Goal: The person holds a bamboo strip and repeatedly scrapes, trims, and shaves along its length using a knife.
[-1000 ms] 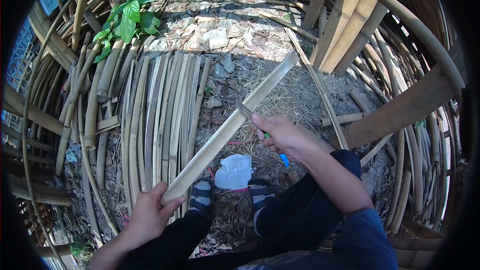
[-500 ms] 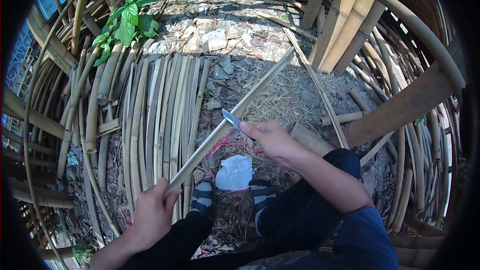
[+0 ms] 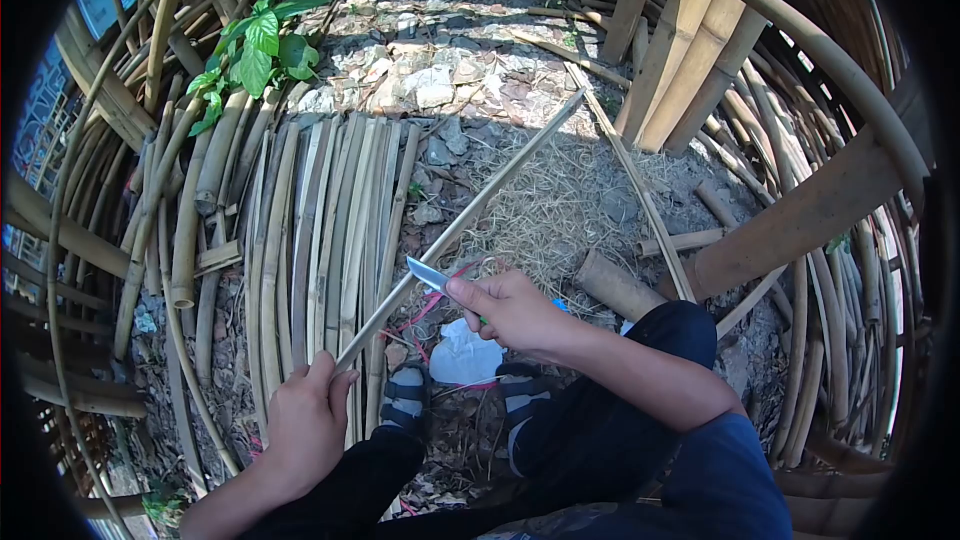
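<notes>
My left hand (image 3: 305, 425) is closed round the lower end of a long, split bamboo strip (image 3: 478, 202), which slants up and away to the right. In my right hand (image 3: 510, 310) is a knife (image 3: 428, 274), its handle mostly hidden by my fingers and a bit of green showing below them. The blade lies across the strip, touching or very close to its edge, a short way above my left hand. Thin curled shavings (image 3: 545, 195) cover the ground beneath the strip's far half.
Several split bamboo strips (image 3: 340, 230) lie side by side on the left. A crumpled white plastic piece (image 3: 467, 355) and pink string lie near my sandalled feet. Thick bamboo poles (image 3: 800, 215) stand and lean on the right. A leafy green plant (image 3: 262, 45) grows at upper left.
My right hand and the knife have moved down the strip, toward my left hand. The strip has turned slightly in my left hand, showing a narrower side.
</notes>
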The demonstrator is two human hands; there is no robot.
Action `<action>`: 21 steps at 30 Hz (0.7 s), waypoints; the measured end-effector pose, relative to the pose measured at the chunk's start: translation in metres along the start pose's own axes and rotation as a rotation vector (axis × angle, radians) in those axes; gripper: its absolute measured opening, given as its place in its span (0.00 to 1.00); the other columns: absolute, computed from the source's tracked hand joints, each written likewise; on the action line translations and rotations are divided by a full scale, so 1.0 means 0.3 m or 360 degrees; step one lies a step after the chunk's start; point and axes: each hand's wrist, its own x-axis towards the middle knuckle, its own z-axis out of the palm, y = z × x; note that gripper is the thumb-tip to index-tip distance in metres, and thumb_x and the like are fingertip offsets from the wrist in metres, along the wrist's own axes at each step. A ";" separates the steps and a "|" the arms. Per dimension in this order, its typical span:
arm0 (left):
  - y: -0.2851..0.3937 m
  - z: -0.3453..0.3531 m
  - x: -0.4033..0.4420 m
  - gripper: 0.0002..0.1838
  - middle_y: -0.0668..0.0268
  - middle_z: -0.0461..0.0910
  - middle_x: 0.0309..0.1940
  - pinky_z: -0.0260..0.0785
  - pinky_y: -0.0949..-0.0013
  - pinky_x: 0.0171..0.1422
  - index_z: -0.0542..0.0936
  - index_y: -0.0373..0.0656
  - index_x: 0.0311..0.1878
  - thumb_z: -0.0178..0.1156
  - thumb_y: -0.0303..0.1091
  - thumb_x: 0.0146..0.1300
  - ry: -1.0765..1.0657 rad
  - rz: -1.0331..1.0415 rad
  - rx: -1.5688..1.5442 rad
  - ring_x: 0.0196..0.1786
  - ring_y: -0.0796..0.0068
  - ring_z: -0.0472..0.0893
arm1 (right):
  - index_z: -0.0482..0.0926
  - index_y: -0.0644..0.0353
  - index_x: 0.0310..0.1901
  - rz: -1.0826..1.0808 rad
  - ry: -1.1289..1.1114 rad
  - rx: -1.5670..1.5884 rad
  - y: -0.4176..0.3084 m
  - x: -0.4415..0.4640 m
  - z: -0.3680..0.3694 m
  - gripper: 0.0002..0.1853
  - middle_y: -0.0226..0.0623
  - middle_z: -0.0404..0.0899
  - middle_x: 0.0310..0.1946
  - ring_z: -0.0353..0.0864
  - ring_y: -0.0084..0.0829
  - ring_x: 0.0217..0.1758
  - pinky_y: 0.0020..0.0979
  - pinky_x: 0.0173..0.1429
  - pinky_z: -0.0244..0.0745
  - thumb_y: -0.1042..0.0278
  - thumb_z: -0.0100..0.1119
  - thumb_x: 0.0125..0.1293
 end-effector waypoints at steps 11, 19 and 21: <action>0.007 -0.004 0.002 0.15 0.41 0.77 0.33 0.69 0.45 0.44 0.76 0.34 0.57 0.54 0.33 0.74 -0.0148 0.0063 -0.0190 0.38 0.38 0.79 | 0.77 0.62 0.21 0.0027 0.0042 -0.0089 0.048 0.005 0.034 0.32 0.30 0.70 0.15 0.68 0.21 0.18 0.27 0.26 0.64 0.42 0.53 0.76; 0.002 -0.018 0.002 0.15 0.41 0.75 0.30 0.68 0.44 0.41 0.75 0.34 0.58 0.54 0.32 0.74 -0.0187 0.0062 -0.0203 0.35 0.38 0.78 | 0.77 0.62 0.21 0.0056 0.0011 -0.0049 0.015 0.004 0.012 0.32 0.29 0.71 0.16 0.70 0.21 0.21 0.27 0.28 0.67 0.41 0.53 0.76; 0.007 -0.022 0.004 0.14 0.42 0.74 0.29 0.67 0.45 0.39 0.75 0.34 0.57 0.54 0.31 0.74 -0.0131 0.0128 -0.0220 0.33 0.40 0.77 | 0.78 0.62 0.21 0.0011 -0.0011 0.0001 0.035 0.025 -0.006 0.32 0.30 0.71 0.16 0.70 0.21 0.22 0.27 0.29 0.67 0.41 0.54 0.75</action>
